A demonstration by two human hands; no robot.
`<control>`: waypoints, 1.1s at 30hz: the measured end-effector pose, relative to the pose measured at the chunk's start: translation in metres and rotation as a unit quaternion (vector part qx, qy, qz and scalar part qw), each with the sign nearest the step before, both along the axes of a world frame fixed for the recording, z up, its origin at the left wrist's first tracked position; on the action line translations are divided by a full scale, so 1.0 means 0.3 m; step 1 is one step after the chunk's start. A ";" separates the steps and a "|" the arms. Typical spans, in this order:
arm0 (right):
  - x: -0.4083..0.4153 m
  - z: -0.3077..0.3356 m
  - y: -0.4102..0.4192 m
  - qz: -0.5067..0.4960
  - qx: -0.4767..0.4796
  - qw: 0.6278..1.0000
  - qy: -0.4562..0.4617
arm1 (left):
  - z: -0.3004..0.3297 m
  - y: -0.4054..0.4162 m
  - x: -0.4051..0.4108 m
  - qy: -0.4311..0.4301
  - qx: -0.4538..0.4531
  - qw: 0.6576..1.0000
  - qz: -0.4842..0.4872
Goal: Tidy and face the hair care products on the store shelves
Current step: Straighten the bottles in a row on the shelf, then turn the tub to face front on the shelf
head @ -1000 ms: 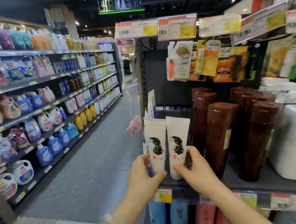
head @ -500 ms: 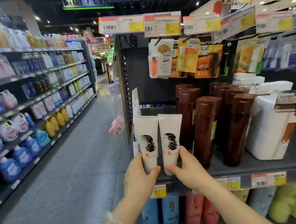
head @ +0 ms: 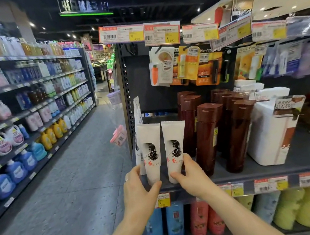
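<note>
On the dark grey middle shelf (head: 236,173) of a store end-cap, in the head view, two white plastic tubes printed with a black head of hair and red characters stand upright on their caps, side by side near the shelf's left front corner. The left hand (head: 138,188) grips the left white tube (head: 152,153) low down, thumb curled across its front and fingers behind its left edge. The right hand (head: 192,177) pinches the right white tube (head: 174,146) near its base, thumb on the front and fingers round its right side. More white tubes (head: 137,119) stand behind the left one. Just to the right stand tall glossy brown bottles (head: 208,136) with squared brown caps, then a white carton (head: 268,132). Yellow-and-red price tags (head: 271,184) line the shelf's front edge. Below it are blue bottles (head: 176,225) and coral-red bottles (head: 200,221). Carded packets (head: 189,67) hang from hooks above. Across the grey aisle floor (head: 76,186), long shelves hold detergent jugs (head: 15,171).
</note>
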State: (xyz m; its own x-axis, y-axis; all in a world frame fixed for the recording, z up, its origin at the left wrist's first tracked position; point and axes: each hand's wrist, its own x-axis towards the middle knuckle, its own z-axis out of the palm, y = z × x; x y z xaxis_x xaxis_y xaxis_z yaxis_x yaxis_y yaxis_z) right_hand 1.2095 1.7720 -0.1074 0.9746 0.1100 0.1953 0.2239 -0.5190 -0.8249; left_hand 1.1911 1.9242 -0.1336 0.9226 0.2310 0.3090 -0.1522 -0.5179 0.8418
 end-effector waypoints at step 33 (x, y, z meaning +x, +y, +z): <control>-0.455 -0.030 -0.840 -0.310 -0.025 0.946 -0.089 | 0.011 -0.971 -0.205 -0.150 0.074 0.924 -0.343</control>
